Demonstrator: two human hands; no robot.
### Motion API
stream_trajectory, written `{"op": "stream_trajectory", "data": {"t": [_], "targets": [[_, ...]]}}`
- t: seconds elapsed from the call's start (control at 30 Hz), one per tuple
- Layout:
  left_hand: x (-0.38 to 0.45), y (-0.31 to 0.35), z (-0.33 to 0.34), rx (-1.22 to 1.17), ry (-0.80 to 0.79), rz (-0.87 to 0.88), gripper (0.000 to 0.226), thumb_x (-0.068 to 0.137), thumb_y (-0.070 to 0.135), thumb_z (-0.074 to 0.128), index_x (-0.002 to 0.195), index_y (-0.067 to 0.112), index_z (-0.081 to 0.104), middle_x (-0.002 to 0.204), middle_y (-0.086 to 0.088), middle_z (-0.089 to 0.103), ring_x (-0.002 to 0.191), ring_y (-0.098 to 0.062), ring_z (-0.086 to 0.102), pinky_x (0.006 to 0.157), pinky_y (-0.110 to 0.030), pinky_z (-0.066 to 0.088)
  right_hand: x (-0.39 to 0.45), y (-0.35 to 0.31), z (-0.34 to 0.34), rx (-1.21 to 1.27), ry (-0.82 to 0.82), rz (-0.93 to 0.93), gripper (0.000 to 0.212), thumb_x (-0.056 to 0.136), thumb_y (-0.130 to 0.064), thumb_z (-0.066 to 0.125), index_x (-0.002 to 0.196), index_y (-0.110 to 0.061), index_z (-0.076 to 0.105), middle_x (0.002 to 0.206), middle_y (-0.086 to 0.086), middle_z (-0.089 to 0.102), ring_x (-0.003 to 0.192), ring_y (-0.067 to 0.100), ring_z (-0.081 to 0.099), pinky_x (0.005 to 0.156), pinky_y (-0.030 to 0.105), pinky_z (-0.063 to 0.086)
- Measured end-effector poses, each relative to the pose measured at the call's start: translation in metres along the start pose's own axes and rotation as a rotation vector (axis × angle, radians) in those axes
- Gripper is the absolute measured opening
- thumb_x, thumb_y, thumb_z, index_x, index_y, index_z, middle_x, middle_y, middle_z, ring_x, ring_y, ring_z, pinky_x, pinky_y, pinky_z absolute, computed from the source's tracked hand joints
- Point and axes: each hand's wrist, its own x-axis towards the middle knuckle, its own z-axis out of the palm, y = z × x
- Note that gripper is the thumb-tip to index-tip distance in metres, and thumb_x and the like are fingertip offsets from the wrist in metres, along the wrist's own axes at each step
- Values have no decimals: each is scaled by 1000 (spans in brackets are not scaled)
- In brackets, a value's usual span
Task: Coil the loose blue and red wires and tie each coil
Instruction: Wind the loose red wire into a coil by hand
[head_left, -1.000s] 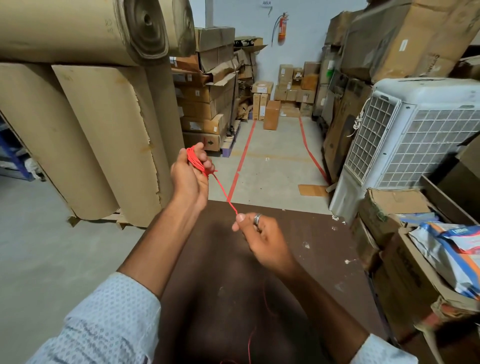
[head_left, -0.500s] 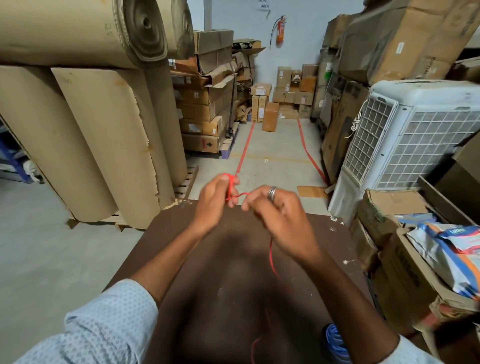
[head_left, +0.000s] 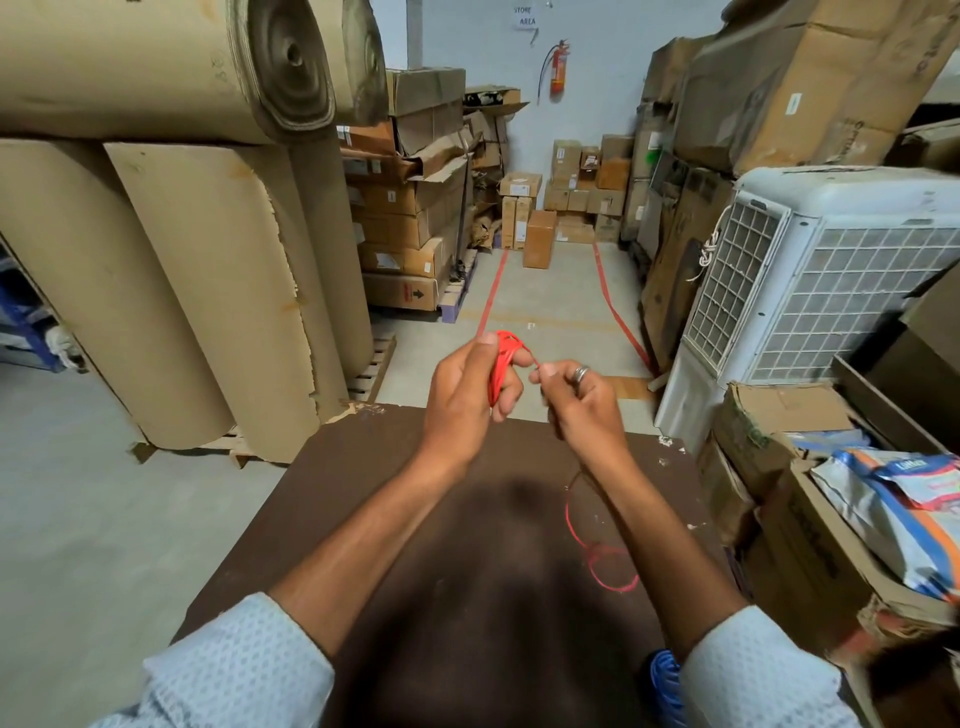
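Red coil (head_left: 503, 364) is clamped in the left hand (head_left: 467, 395), its strand pinched by the right hand (head_left: 576, 402); loose red wire (head_left: 597, 551) remains, blue wire (head_left: 667, 686) unconfirmed.

a warehouse store room: a paper sign (head_left: 524, 16) on the back wall reads "store area", taped cardboard cartons (head_left: 540, 239) pile along a floor aisle marked with red lines (head_left: 491, 293), big corrugated cardboard rolls (head_left: 171, 280) stand on wooden pallets (head_left: 371, 361), and a fire extinguisher (head_left: 558, 67) hangs high.
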Motion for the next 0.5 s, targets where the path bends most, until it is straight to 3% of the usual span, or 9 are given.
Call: {"op": "stream_trajectory", "data": {"t": [0.13, 0.23, 0.3, 0.4, 0.5], "targets": [[19, 6, -8, -95, 33, 3, 49, 106, 35, 28, 107, 0, 62, 63, -10, 56, 56, -18, 49, 60, -26, 43, -24, 22, 17, -45, -68, 21, 28, 103, -21, 53, 88, -4, 69, 56, 2, 44, 43, 5, 33, 42, 20, 26], [32, 12, -15, -171, -5, -37, 80, 100, 57, 14, 126, -9, 50, 77, -11, 59, 68, -21, 54, 69, -30, 48, -39, 28, 23, -28, -117, 71, 29, 103, -24, 52, 85, -12, 71, 55, 4, 33, 45, 10, 26, 47, 27, 19], [39, 12, -20, -140, -25, -35, 96, 92, 72, 11, 132, -9, 44, 84, -13, 58, 74, -21, 56, 76, -30, 50, -45, 25, 25, 13, -151, 108, 29, 103, -25, 53, 83, -15, 71, 54, 0, 33, 46, 10, 27, 48, 28, 22], [44, 2, -28, 22, -42, -16, 92, 77, 90, 21, 124, 19, 57, 90, -12, 60, 82, -23, 57, 89, -37, 48, -56, 7, 26, 47, -207, 119, 28, 103, -24, 54, 88, -7, 71, 56, 3, 37, 49, 12, 36, 51, 28, 40], [36, -15, -35, 341, -79, -6, 81, 78, 91, 14, 119, 31, 51, 99, -14, 60, 89, -23, 57, 96, -36, 48, -59, -16, 19, 71, -195, 44, 27, 102, -21, 56, 90, -3, 72, 53, 8, 39, 49, 21, 42, 58, 30, 52]]}}
